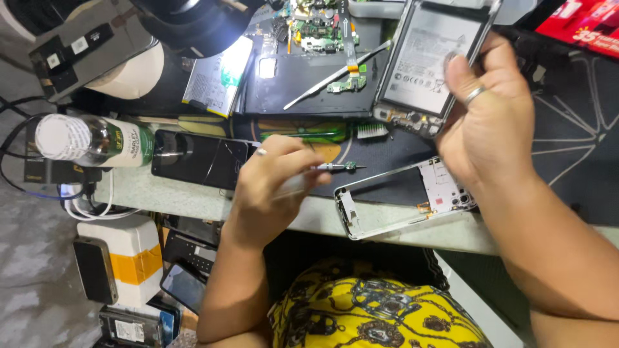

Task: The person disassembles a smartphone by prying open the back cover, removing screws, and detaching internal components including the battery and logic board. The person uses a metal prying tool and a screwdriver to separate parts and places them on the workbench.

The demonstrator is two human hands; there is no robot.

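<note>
Opened smartphone (431, 61), its back cover off so the pale battery and the small boards at its lower end show, is raised above the dark work mat (567, 148) at the top right of the view, tilted toward the camera, in the right hand (493, 119). A slip looks like the main risk: the phone is pinched along one side only, thumb up on the battery face, so a looser hold could drop it onto the silver mid-frame (403, 196) lying at the bench edge just below. The left hand (274, 187) holds a precision screwdriver (332, 167) whose tip points right, toward the gap between frame and phone; a careless jab could scrape the exposed circuit parts or puncture the battery. Right-hand fingers are curled partly closed round the phone's right edge, a ring on one, the thumb pressed flat. Left-hand fingers are bunched tight about the screwdriver's handle, a ring showing there too. Near the left hand lies a black phone with a cracked screen (201, 158), beside a clear bottle with a white cap (90, 138). Farther back sit a green circuit board (319, 29) and metal tweezers (335, 76) on a dark tray
</note>
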